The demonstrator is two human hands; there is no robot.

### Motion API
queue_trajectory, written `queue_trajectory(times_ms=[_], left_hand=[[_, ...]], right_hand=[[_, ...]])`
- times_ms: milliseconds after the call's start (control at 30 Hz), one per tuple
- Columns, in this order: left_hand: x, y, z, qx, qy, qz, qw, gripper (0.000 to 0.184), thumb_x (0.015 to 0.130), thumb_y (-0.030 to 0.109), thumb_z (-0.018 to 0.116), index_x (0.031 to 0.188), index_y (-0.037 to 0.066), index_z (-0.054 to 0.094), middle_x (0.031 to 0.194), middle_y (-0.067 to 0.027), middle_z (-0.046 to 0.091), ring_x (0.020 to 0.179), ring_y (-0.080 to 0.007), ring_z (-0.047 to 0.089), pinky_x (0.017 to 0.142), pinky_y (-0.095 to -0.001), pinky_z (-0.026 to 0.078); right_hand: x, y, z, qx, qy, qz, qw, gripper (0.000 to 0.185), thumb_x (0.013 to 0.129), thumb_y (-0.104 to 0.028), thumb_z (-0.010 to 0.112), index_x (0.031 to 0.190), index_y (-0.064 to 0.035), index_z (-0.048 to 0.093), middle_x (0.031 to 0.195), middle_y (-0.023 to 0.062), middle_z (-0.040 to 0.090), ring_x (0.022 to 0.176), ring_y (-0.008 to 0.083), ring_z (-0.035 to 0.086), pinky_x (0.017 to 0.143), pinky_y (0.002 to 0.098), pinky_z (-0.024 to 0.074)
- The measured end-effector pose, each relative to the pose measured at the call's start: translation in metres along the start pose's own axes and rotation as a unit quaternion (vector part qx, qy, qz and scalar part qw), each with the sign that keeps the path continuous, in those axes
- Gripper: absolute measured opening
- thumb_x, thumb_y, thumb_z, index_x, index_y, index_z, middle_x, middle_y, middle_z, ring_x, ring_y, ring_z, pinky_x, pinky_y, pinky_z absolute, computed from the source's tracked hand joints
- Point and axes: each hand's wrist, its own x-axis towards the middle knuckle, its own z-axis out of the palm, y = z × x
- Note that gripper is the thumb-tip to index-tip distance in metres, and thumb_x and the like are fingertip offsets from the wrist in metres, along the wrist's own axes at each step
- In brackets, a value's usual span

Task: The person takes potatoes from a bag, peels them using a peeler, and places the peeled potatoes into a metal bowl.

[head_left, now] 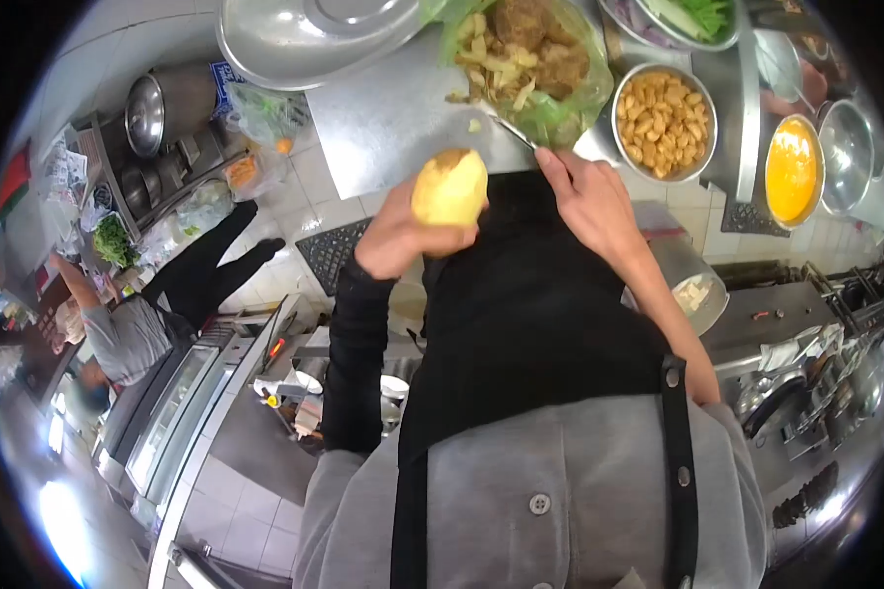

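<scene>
Nearly bare potato, one brown patch at the top

From where I stand, most of the peeling on this potato [447,193] looks done. The side I can see is pale yellow almost all over, with a brown patch of skin left at its top end. The side turned into the palm is hidden, so I can't say whether that is bare too.

The potato is up in the left hand [400,234], fingers and thumb wrapped around its lower part, held in front of the dark apron [530,294] just off the near edge of the metal surface [363,128]. The right hand [596,201] grips a thin metal tool [509,129] that points toward the surface; whether it is a knife or a peeler I can't tell from here. Its blade is apart from the potato, so no cut is being made at this instant.

Just beyond the tool sits a green plastic bag [548,123], with pale peelings [476,49] heaped in it and a few spilling at its side. Among them lie brown lumps [563,67] that look like potatoes with their skins on; if so, I'd judge there is more left than this one. To the right of the bag stands a metal bowl [670,179] full of golden-brown chunks [663,123]; what they are, I can't be sure.
</scene>
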Motion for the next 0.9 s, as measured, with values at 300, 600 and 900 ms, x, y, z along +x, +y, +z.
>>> queue_trajectory(times_ms=[300, 600, 900], left_hand=[[0.016, -0.007, 0.003, 0.172, 0.068, -0.028, 0.982, 0.064, 0.074, 0.007, 0.085, 0.134, -0.001, 0.063, 0.114, -0.0059, 0.071, 0.104, -0.0164, 0.066, 0.096, -0.0320, 0.054], [0.020, -0.011, 0.008, 0.214, 0.109, 0.100, 0.965, 0.075, 0.072, 0.006, 0.083, 0.142, 0.000, 0.059, 0.122, -0.0123, 0.071, 0.113, -0.0226, 0.069, 0.103, -0.0353, 0.054], [0.017, -0.039, 0.007, 0.243, 0.122, 0.129, 0.954, 0.076, 0.071, 0.004, 0.084, 0.143, -0.001, 0.058, 0.122, -0.0126, 0.070, 0.113, -0.0209, 0.068, 0.102, -0.0341, 0.054]], right_hand=[[-0.006, -0.017, 0.016, -0.065, 0.010, -0.097, 0.993, 0.050, 0.112, -0.044, 0.054, 0.091, -0.0016, 0.070, 0.075, 0.0250, 0.072, 0.070, 0.0488, 0.071, 0.065, 0.0568, 0.0574], [-0.014, -0.034, -0.002, 0.000, 0.018, -0.118, 0.993, 0.052, 0.113, -0.045, 0.052, 0.092, -0.0001, 0.069, 0.074, 0.0269, 0.070, 0.075, 0.0505, 0.070, 0.070, 0.0579, 0.0567], [0.002, 0.004, 0.024, -0.069, -0.017, -0.019, 0.997, 0.057, 0.113, -0.049, 0.051, 0.091, 0.0000, 0.070, 0.076, 0.0285, 0.068, 0.082, 0.0524, 0.067, 0.073, 0.0599, 0.0510]])
